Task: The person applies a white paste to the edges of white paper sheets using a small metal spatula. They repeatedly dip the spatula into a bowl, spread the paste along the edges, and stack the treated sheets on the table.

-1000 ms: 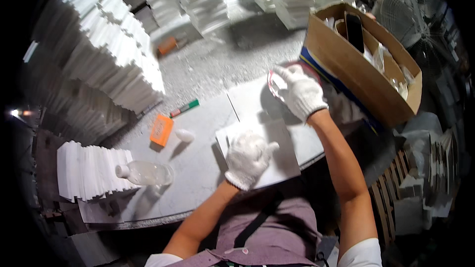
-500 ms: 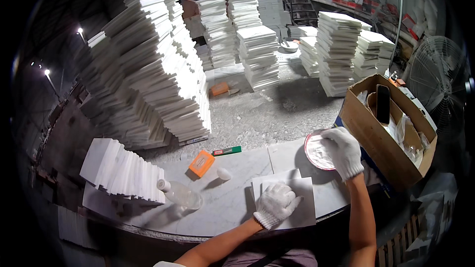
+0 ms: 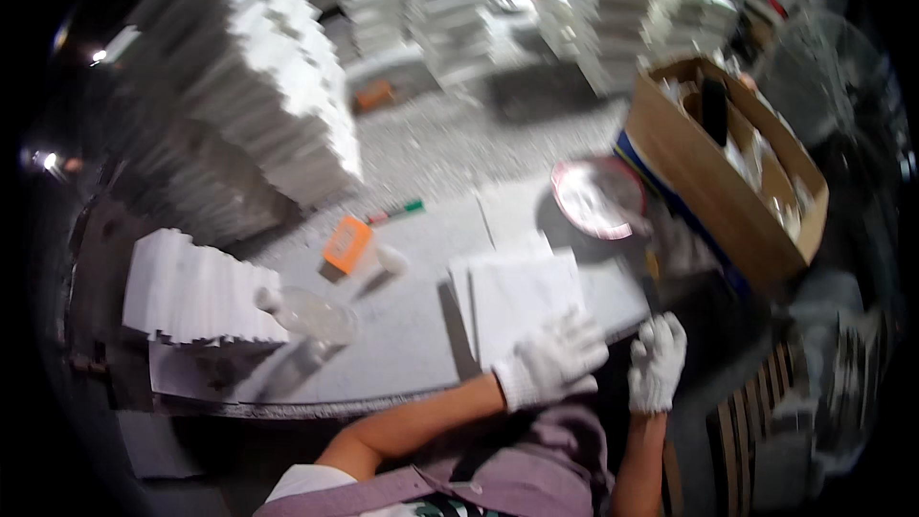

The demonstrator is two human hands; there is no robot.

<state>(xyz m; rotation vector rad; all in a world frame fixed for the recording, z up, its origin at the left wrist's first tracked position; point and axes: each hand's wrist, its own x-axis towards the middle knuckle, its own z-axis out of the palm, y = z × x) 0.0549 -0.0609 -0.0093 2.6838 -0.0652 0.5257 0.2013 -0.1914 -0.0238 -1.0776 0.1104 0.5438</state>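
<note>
A: Position of the work?
B: The upper slab [image 3: 526,292], white and thin, lies flat at the near edge of the table [image 3: 407,330]. The lower slab [image 3: 462,297] shows beneath it along the left and far sides; the two are not squared up.

A: Hands?
B: Both gloved. The left hand [image 3: 553,359] is open, fingers spread toward the right, over the near right corner of the upper slab. Pressing or merely resting: cannot tell. The right hand [image 3: 658,362] is to its right, beyond the table's near edge, fingers curled. Blur there; cannot tell whether it grips anything.

A: Handling estimate?
B: Looks like stone or tile, so judged stiff, fairly heavy for its thickness, brittle at the corners. The face appears smooth; knit gloves might slip on it, more so if dusty.

A: Best hold?
B: Opposite edges, left and right, palms outside, fingertips under. Avoid lifting by one corner; chipping seems likely.

A: Surroundings?
B: A red-rimmed bowl [image 3: 640,185] with whitish contents, far right of the slabs; a cardboard box [image 3: 708,182] farther right. Left: an orange block [image 3: 347,245], a clear bottle [image 3: 311,314] lying tilted or upright, unclear, and a row of white slabs [image 3: 201,292].
</note>
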